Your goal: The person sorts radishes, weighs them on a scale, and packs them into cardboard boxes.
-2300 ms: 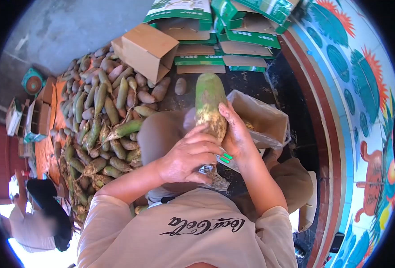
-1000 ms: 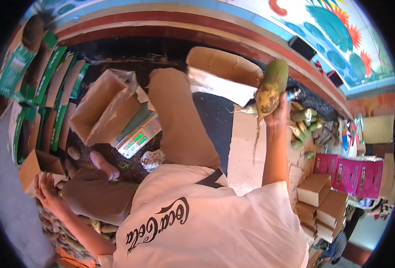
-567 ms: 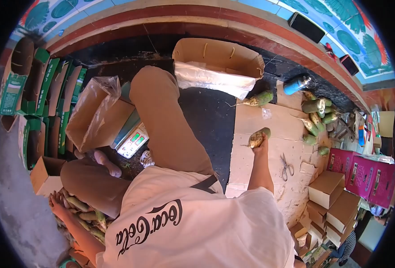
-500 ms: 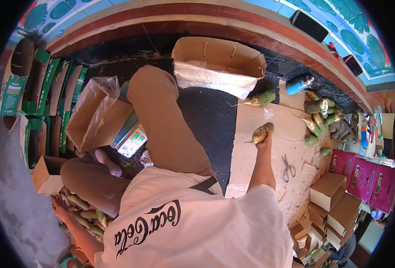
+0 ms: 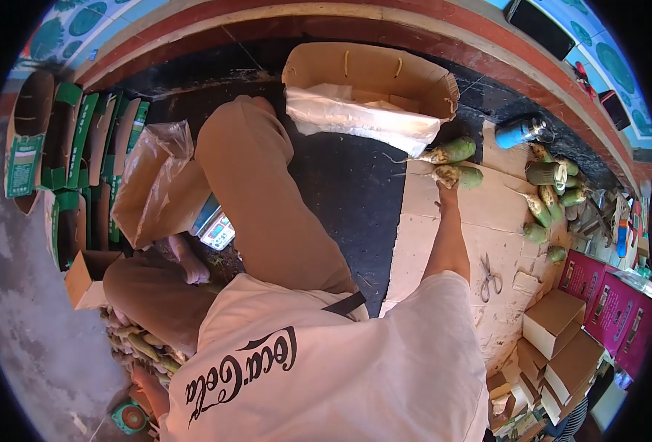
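Observation:
My right hand grips a green radish by its pale, rooty end, low over the flattened cardboard. Just beyond it lies another green radish with a long thin root, close to the lined box. My left hand is down at the lower left, beside a pile of long greenish and pinkish roots. Its fingers are too small and blurred to make out. Scissors lie on the cardboard, right of my right forearm.
A carton with a plastic liner stands ahead. Several green radishes and a blue bottle are at the right. A scale and a plastic-lined box sit by my legs. Green cartons stack left; brown boxes stack right.
My right hand has carried its radish forward, next to the radish by the lined carton. My left hand has shifted back toward me along the root pile. The view has tilted slightly.

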The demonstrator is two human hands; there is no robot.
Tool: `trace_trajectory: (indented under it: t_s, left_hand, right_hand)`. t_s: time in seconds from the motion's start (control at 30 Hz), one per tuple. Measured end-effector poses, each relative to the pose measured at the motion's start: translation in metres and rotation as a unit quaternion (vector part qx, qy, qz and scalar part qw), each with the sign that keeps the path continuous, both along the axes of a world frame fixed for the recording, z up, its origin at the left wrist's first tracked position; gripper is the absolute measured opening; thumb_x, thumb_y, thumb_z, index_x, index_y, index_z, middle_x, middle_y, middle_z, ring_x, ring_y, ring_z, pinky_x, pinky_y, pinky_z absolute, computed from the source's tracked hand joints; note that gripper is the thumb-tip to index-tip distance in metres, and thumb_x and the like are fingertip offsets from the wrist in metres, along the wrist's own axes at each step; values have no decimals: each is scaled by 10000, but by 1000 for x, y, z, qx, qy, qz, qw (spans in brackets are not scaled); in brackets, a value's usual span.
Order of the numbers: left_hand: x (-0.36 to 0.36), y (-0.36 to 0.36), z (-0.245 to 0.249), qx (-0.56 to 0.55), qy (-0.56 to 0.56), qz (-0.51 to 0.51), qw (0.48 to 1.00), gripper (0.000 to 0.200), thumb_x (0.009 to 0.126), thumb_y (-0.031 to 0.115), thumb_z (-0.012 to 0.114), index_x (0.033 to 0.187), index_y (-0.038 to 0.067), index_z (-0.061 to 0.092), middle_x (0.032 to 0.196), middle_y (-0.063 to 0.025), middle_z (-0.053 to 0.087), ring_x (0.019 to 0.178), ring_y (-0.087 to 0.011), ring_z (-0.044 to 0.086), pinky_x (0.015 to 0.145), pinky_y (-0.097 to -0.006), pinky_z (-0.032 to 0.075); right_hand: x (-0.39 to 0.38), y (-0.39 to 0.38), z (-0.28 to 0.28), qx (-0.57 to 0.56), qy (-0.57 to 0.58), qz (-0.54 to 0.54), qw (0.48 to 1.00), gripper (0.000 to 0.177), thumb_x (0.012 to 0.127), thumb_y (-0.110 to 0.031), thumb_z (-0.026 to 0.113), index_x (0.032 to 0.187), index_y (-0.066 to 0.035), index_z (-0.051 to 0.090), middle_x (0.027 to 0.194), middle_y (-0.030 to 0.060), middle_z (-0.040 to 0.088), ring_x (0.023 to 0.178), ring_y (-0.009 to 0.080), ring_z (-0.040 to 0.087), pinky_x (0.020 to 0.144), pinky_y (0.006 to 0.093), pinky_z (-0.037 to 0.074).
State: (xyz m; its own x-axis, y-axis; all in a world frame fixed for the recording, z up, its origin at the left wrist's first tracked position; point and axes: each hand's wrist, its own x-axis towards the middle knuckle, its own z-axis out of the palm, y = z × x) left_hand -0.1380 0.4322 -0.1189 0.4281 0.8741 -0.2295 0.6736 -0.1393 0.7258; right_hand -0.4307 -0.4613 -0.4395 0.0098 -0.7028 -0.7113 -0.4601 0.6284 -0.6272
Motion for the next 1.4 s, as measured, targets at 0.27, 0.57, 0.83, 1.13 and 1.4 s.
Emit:
trace_trajectory:
  t_s: [0.27, 0.57, 0.83, 1.13, 1.4]
  left_hand:
    - [-55, 46, -62, -56, 82, 27, 995, 286, 864, 307, 490, 1070, 133, 583, 991, -50, 620, 859, -189, 599, 681, -351, 454]
    - [-179, 85, -198, -92, 245, -73, 962, 309, 846, 321, 509, 1057, 115, 600, 1017, -103, 613, 903, -248, 597, 734, -385, 467]
    - [-268, 2, -219, 54, 377, -102, 919, 411, 789, 358, 503, 1032, 45, 611, 1060, -210, 595, 1032, -350, 549, 897, -408, 430]
    - [-371, -46, -220, 122, 350, 162, 915, 393, 734, 312, 633, 980, 14, 560, 1022, -228, 565, 983, -359, 547, 844, -410, 451]
    - [-376, -47, -209, 133, 426, 205, 871, 552, 709, 236, 696, 1159, 55, 432, 1111, -173, 498, 1032, -344, 499, 847, -430, 432]
  right_hand:
    - [9, -3, 15, -18, 34, 66, 997, 867, 770, -263, 641, 1427, -263, 76, 1405, 108, 297, 1217, 338, 345, 815, 543, 426]
    - [66, -22, 86, -450, 70, 237, 858, 356, 834, -256, 564, 1031, 38, 609, 1007, 178, 630, 933, 275, 596, 835, 378, 461]
    - [251, 104, 360, -624, -93, 224, 743, 309, 929, -214, 433, 804, 21, 591, 713, 77, 518, 651, 194, 479, 594, 331, 411]
    - [356, 287, 433, -645, -219, 429, 594, 377, 926, -259, 342, 718, -21, 548, 695, 73, 515, 649, 192, 479, 592, 302, 398]
    - [371, 386, 397, -510, -204, 612, 569, 334, 962, -224, 372, 901, 18, 594, 752, 47, 510, 662, 146, 467, 622, 275, 393]
